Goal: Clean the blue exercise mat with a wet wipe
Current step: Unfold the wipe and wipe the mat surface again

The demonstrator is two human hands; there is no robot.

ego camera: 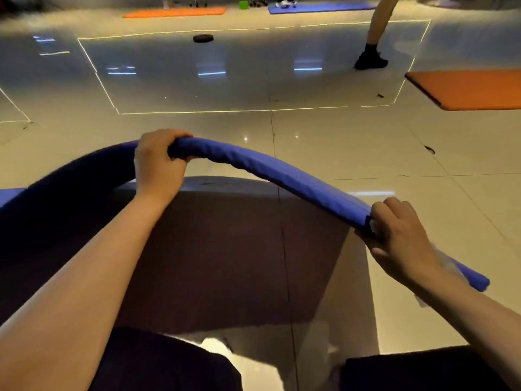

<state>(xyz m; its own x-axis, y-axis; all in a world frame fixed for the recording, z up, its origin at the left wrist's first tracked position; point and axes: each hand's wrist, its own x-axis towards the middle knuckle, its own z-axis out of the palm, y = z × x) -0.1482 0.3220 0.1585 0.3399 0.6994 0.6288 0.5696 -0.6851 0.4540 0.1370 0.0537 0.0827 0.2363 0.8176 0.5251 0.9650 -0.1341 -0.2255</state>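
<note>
Left hand [159, 162] and right hand [400, 235] both curl round the raised edge of the thick blue padded exercise mat [282, 173], the right also pinching a white wet wipe [373, 227], probably to turn the mat over for wiping.

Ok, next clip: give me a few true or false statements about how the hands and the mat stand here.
1. Both hands grip the blue mat. True: the left hand and the right hand each curl round its lifted edge.
2. The mat lies flat on the floor. False: the held edge is raised in an arch above the floor.
3. Something white shows at the fingers of the right hand. True, probably the wipe.
4. The mat on the floor at right is green. False: that orange mat is orange.
5. No one else is in view. False: another person's leg shows at the top.
</note>
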